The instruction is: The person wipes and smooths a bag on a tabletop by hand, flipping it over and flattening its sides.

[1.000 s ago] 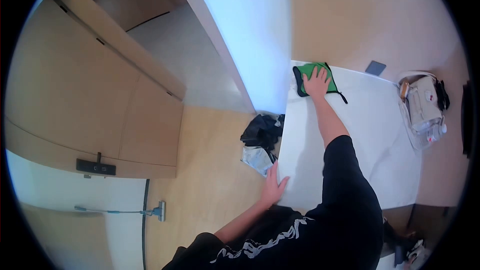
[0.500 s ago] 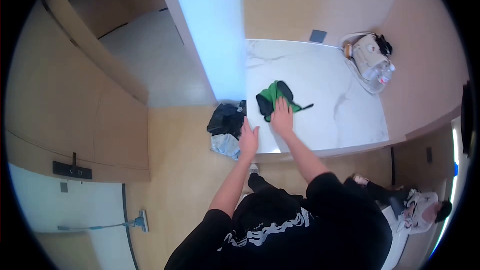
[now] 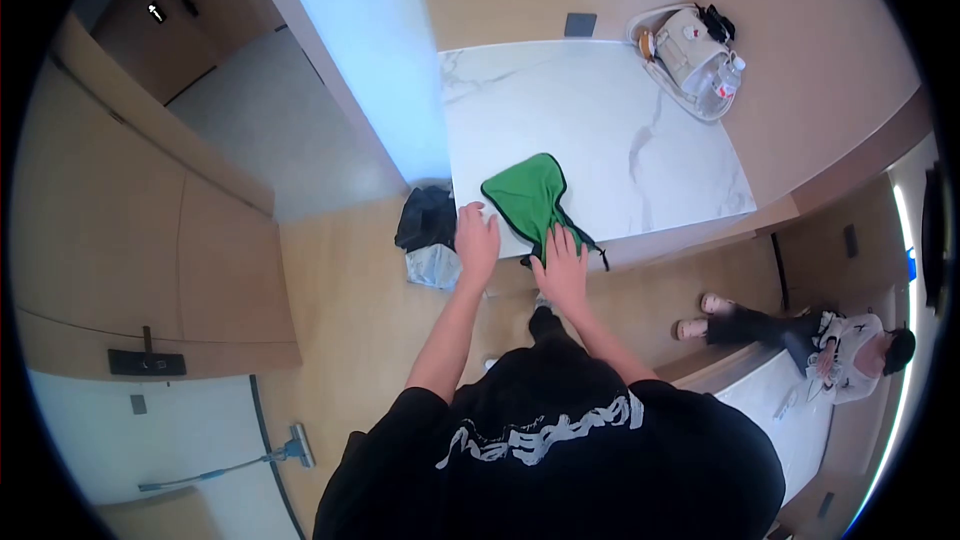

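A green piece of fabric [image 3: 530, 190] with black edging lies spread on the white marble-patterned counter [image 3: 590, 120]. Its narrow end reaches the counter's front edge, where a black strap [image 3: 600, 253] hangs over. My right hand [image 3: 562, 265] rests on that narrow end, fingers stretched and apart; its palm side is hidden. At the counter's left edge is my left hand [image 3: 478, 245], its fingers apart and slightly bent, with nothing visible in them. It is close to the fabric's left side but apart from it.
A cream bag [image 3: 688, 48] and a clear bottle [image 3: 728, 78] are at the counter's back right. Black and silvery bags [image 3: 430, 225] stand left of the counter. A seated person [image 3: 850, 350] is at the right. A mop [image 3: 290, 448] lies lower left.
The fabric went from a crumpled heap to a flatter spread, its narrow end now at the front edge. My right hand moved toward the front edge; the camera view shifted.
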A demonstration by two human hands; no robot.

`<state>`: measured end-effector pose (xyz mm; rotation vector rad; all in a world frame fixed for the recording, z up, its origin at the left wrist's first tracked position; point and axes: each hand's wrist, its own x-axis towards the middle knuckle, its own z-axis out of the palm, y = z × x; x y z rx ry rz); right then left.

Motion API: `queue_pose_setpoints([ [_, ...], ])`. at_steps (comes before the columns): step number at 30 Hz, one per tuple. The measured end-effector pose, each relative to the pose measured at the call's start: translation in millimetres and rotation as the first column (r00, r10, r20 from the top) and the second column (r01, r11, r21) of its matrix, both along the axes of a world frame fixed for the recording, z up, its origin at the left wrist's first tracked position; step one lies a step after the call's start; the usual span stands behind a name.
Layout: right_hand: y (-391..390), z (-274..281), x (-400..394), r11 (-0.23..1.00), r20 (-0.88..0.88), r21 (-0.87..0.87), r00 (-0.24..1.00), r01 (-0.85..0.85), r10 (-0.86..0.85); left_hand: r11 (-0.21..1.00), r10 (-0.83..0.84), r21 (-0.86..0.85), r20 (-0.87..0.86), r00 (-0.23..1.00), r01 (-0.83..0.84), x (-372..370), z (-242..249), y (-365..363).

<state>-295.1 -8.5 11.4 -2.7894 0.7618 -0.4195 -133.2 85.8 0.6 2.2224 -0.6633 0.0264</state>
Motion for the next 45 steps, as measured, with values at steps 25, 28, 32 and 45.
queue_pose_setpoints([
  [25, -273.3, 25.3, 217.5, 0.771, 0.35, 0.6, 0.937, -0.215, -0.011, 0.996, 0.09, 0.016, 0.027, 0.996, -0.09, 151.7, 66.7, -149.8],
  [28, -287.6, 35.4, 219.4, 0.749, 0.335, 0.607, 0.94, -0.267, 0.065, 0.995, 0.07, -0.074, -0.021, 0.997, -0.071, 150.2, 82.7, -154.9],
  [32, -285.3, 47.4, 174.4, 0.673, 0.33, 0.635, 0.921, -0.379, 0.207, 0.987, -0.052, -0.153, -0.03, 0.998, 0.047, 120.2, 84.8, -135.8],
  [45, -118.2, 253.6, 4.7, -0.013, 0.682, 0.468, 0.352, -0.884, 0.641, 0.928, -0.34, 0.191, 0.076, 0.937, 0.321, -50.1, 47.6, -82.1],
])
